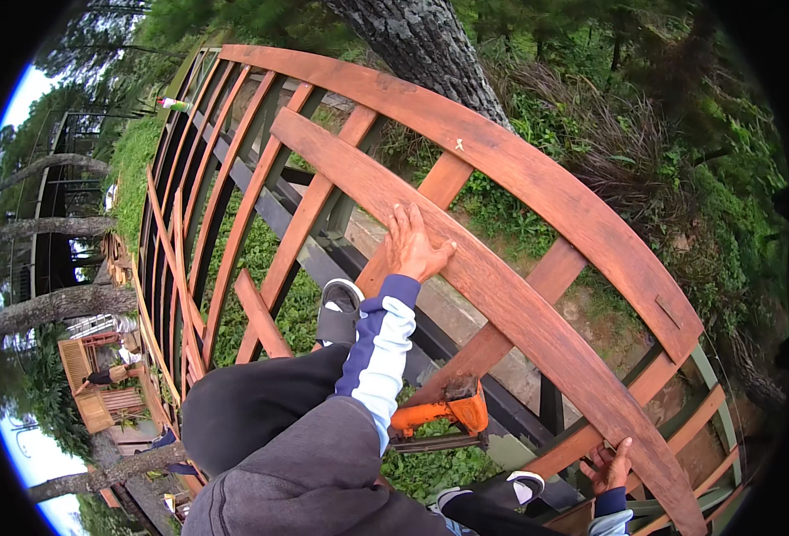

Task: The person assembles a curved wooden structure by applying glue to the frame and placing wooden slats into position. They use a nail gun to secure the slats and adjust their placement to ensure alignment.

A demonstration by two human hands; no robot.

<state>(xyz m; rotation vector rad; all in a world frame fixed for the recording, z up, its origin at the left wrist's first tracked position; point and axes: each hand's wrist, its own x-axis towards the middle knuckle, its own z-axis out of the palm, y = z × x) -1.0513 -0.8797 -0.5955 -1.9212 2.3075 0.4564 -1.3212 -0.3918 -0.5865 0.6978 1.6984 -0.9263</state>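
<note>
Your grey shirt (296, 469) is filling the foreground, your left hand (415, 248) is resting spread on the plank (502, 288) lying across joists (301, 234), your right hand (607, 466) is sitting beside its edge, grasp unclear, and uneven pressure could be skewing it.

Timber framing (546, 188) beside a tree trunk (426, 54) shows an outdoor (leafy) building site.

The long, reddish-brown wooden plank (502, 284), its grain visible along its length, lay broad face up across several matching wooden crosspieces (305, 210), its far end at the upper left. It ran roughly alongside the outer edge board (555, 183), a gap separating them.
</note>
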